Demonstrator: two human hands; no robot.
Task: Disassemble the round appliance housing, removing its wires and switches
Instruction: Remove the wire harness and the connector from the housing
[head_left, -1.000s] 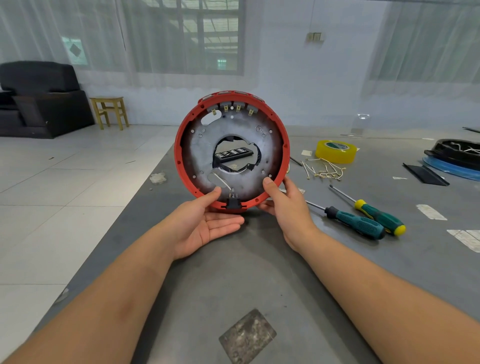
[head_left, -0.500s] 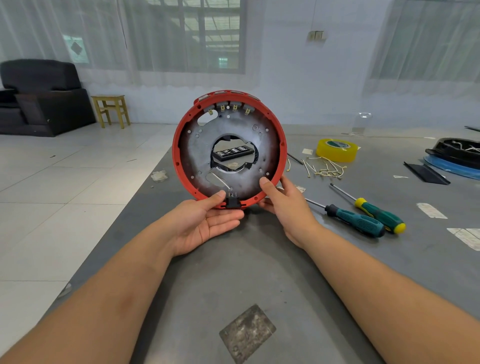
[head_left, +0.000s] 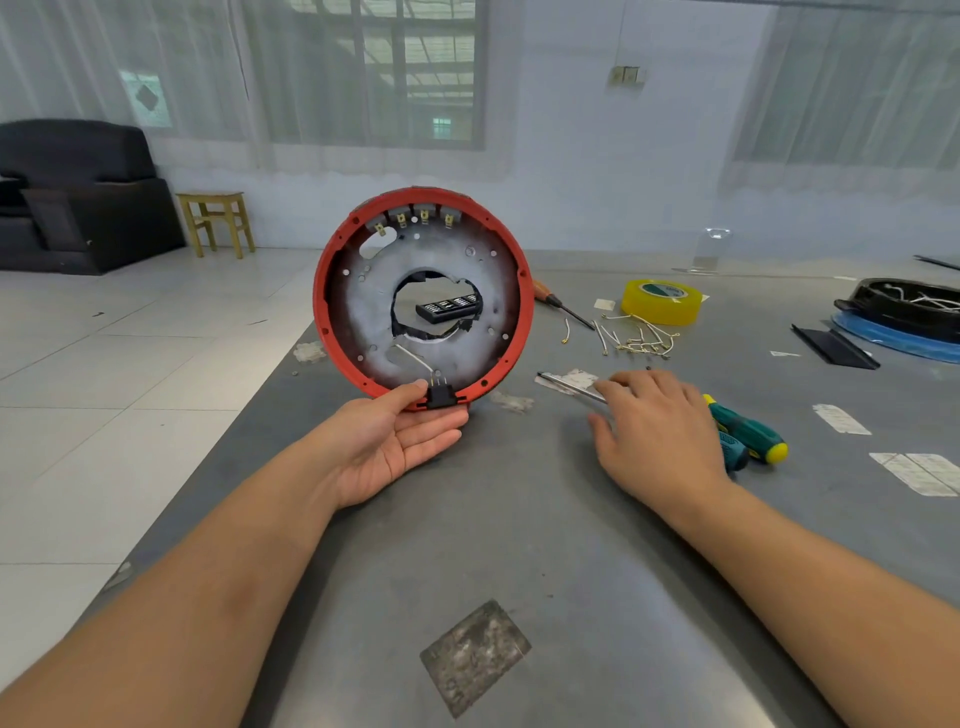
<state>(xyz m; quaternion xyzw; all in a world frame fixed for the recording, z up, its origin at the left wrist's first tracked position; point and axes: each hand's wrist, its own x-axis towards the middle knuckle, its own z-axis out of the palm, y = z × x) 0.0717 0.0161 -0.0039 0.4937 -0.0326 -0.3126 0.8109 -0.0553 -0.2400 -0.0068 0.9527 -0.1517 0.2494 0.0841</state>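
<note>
Nearest the camera, two bare forearms reached out over the grey table (head_left: 467, 545), which carried a worn square patch (head_left: 475, 657) close to its near edge. The left hand (head_left: 387, 441) lay palm up, thumb pressed on the lower rim and fingers cupped under it, holding the round red housing (head_left: 423, 296) upright on its edge with its open inner face toward the camera. A black switch (head_left: 441, 397) with metal pins sat in the rim just beside the thumb, and a thin white wire (head_left: 413, 356) curved up from it across the grey inner plate. The right hand (head_left: 657, 436) was off the housing, palm down with fingers spread and loose, holding nothing, over the metal shaft of a green-handled screwdriver (head_left: 748, 431) lying on the table. Four more switches (head_left: 413, 218) lined the top of the rim. Beyond, loose wires (head_left: 636, 338) lay scattered near a yellow tape roll (head_left: 661, 300), with an orange-handled screwdriver (head_left: 558, 301) between them and the housing. A black part (head_left: 449, 307) showed through the housing's central hole.
</note>
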